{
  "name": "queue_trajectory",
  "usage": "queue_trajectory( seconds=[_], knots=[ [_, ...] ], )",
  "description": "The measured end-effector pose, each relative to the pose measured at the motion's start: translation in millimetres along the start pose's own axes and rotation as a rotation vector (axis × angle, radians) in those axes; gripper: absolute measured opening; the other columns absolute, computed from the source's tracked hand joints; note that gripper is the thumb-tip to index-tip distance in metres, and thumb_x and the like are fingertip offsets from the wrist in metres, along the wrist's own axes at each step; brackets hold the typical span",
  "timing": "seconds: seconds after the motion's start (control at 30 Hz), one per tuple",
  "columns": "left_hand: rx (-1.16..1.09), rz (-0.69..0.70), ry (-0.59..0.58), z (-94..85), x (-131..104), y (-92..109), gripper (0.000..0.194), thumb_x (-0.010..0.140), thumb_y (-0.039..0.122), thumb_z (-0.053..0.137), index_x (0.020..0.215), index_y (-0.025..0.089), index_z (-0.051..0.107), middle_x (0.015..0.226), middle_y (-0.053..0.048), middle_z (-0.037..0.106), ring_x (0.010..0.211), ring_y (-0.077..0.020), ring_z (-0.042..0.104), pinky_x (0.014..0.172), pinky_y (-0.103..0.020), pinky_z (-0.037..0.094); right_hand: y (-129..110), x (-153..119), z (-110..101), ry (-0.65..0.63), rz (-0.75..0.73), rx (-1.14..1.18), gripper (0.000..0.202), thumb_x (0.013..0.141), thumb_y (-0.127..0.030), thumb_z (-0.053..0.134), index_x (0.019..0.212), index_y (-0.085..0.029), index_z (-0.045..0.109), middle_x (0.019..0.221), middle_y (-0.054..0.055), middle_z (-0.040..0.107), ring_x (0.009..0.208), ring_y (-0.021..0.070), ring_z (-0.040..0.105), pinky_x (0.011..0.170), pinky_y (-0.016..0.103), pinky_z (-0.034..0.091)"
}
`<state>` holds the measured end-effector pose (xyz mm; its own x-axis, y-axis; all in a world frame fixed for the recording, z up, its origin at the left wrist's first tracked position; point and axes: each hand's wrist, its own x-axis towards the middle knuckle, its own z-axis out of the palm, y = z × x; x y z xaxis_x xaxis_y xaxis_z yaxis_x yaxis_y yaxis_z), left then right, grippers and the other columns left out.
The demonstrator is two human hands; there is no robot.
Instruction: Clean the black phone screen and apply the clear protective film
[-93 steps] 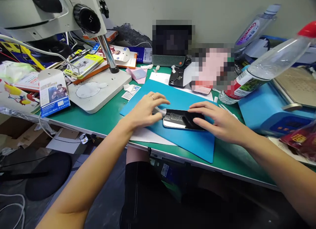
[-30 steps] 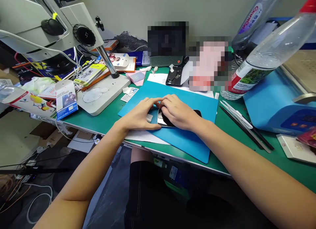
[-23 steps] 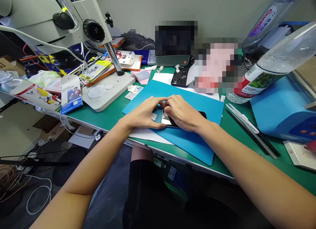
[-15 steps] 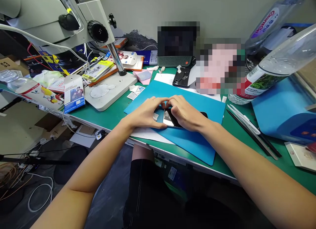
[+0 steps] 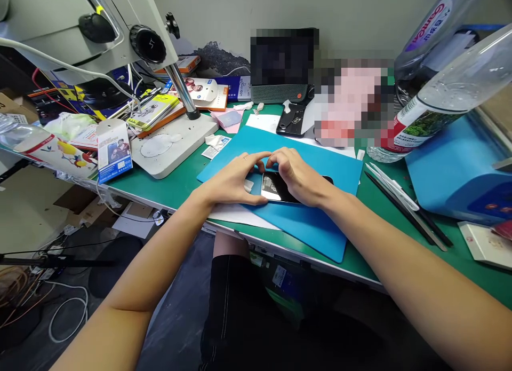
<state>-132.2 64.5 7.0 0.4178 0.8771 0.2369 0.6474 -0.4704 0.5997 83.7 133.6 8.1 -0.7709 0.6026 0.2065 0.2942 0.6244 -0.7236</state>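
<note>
A black smartphone [image 5: 276,185] lies flat, screen up, on a blue mat [image 5: 316,235], with a light reflection at its left end. My left hand [image 5: 236,180] curves around that end, its thumb at the near corner and its fingers by the far edge. Across the phone's middle lies my right hand [image 5: 299,176], its fingers bent toward the far edge and close to the left fingertips. The right fingertips are partly hidden, as is the phone's middle. Beside my left palm sits a small white scrap [image 5: 248,186].
A microscope stand [image 5: 182,88] rises at the left, near boxes and a white carton [image 5: 114,152]. Tweezers and pen-like tools [image 5: 404,200] lie right of the mat. A plastic bottle [image 5: 424,123] and a blue machine [image 5: 448,173] stand farther right. Behind is a black phone-shaped item [image 5: 292,120].
My right thumb has lifted slightly and the right fingers have shifted a little at the phone's far edge. More of the screen shows. The whole view has shifted slightly.
</note>
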Motion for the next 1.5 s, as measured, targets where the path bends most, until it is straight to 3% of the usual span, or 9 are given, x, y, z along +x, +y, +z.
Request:
queue_trajectory(
  seconds=[0.17, 0.47, 0.97, 1.5],
  knots=[
    [-0.014, 0.006, -0.006, 0.6, -0.3, -2.1, 0.095, 0.076, 0.045, 0.086, 0.157, 0.021, 0.043, 0.128, -0.012, 0.065, 0.111, -0.0315, 0.058, 0.099, -0.047, 0.048, -0.5, 0.5, 1.0, -0.018, -0.005, 0.015, 0.097, 0.087, -0.092, 0.005, 0.103, -0.022, 0.069, 0.117, 0.014, 0.061, 0.120, 0.0334, 0.050, 0.111, 0.055, 0.038],
    [0.000, 0.017, -0.018, -0.3, -0.3, -2.8, 0.095, 0.077, 0.047, 0.085, 0.159, 0.023, 0.042, 0.132, -0.012, 0.065, 0.113, -0.0330, 0.055, 0.099, -0.048, 0.047, 0.4, 1.3, 0.7, -0.028, -0.005, -0.005, 0.097, 0.088, -0.091, 0.006, 0.109, -0.023, 0.071, 0.116, 0.013, 0.062, 0.120, 0.0332, 0.051, 0.108, 0.053, 0.041],
    [0.029, 0.032, -0.013, 0.1, -1.1, -5.2, 0.094, 0.080, 0.051, 0.084, 0.159, 0.024, 0.042, 0.147, -0.012, 0.061, 0.116, -0.0336, 0.055, 0.103, -0.050, 0.045, -2.7, 3.9, 2.0, -0.044, 0.023, -0.047, 0.095, 0.085, -0.094, 0.006, 0.097, -0.022, 0.067, 0.116, 0.015, 0.062, 0.120, 0.0342, 0.052, 0.110, 0.056, 0.041],
    [0.063, 0.041, -0.021, 0.7, 0.0, -7.0, 0.087, 0.080, 0.052, 0.082, 0.155, 0.026, 0.047, 0.142, -0.010, 0.065, 0.114, -0.0337, 0.057, 0.102, -0.050, 0.046, -2.7, 4.0, 1.9, -0.042, 0.023, -0.032, 0.093, 0.085, -0.094, 0.008, 0.099, -0.023, 0.066, 0.120, 0.013, 0.061, 0.122, 0.0325, 0.051, 0.111, 0.052, 0.040]
  ],
)
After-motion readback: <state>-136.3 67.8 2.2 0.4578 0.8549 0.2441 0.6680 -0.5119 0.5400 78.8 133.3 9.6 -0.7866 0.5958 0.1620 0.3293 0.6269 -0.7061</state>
